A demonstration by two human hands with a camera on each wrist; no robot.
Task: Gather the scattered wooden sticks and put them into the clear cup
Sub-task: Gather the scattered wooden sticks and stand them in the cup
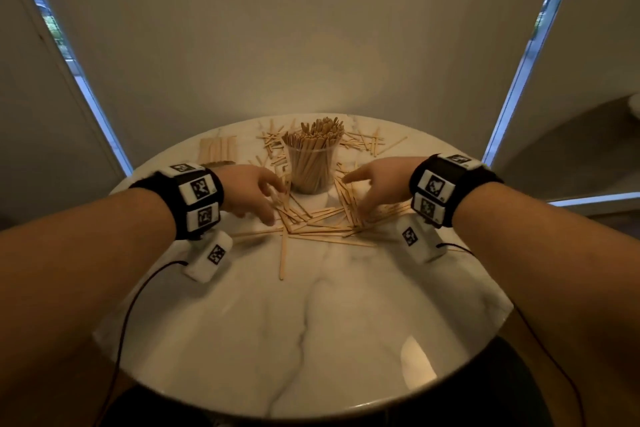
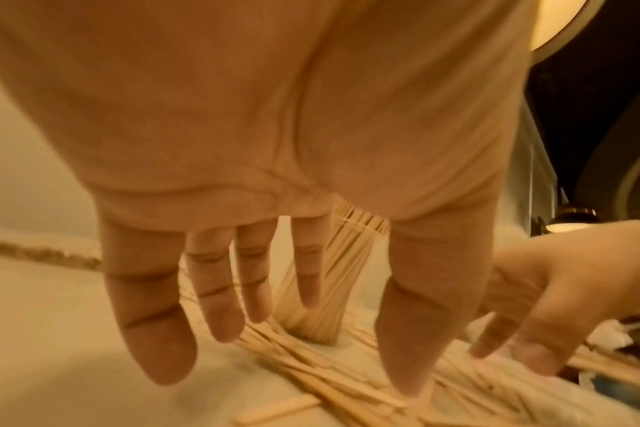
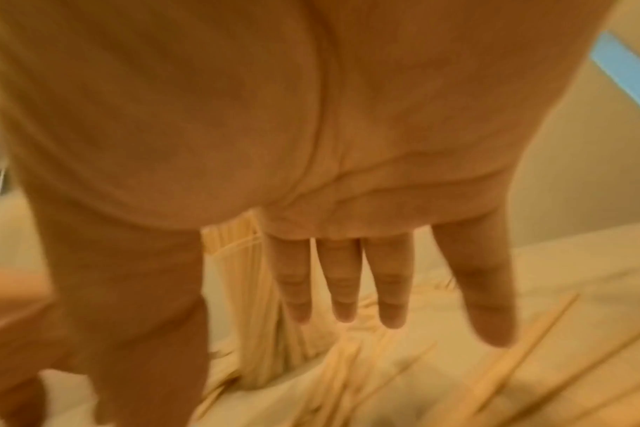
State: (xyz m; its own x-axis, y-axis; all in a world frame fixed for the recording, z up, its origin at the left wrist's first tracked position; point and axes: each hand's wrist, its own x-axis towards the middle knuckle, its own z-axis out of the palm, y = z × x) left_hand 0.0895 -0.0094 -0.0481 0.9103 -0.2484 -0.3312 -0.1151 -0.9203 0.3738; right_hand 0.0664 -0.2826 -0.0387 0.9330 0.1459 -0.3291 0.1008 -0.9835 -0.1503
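A clear cup (image 1: 311, 163) crammed with upright wooden sticks stands at the back middle of the round marble table (image 1: 346, 340). Loose wooden sticks (image 1: 322, 222) lie in a heap in front of it, and more sticks (image 1: 367, 140) lie scattered behind and beside it. My left hand (image 1: 259, 194) hovers at the heap's left edge with fingers spread and straight (image 2: 216, 300), holding nothing. My right hand (image 1: 367, 187) reaches over the heap's right side, fingers extended (image 3: 344, 283), tips close to the sticks. The cup (image 2: 322, 289) shows between the left fingers, and the cup (image 3: 245, 277) also beyond the right palm.
A neat row of flat sticks (image 1: 218, 149) lies at the table's back left. One long stick (image 1: 284, 253) points toward me from the heap. Wrist-camera cables (image 1: 131, 305) trail off the table's sides. A wall rises right behind the table.
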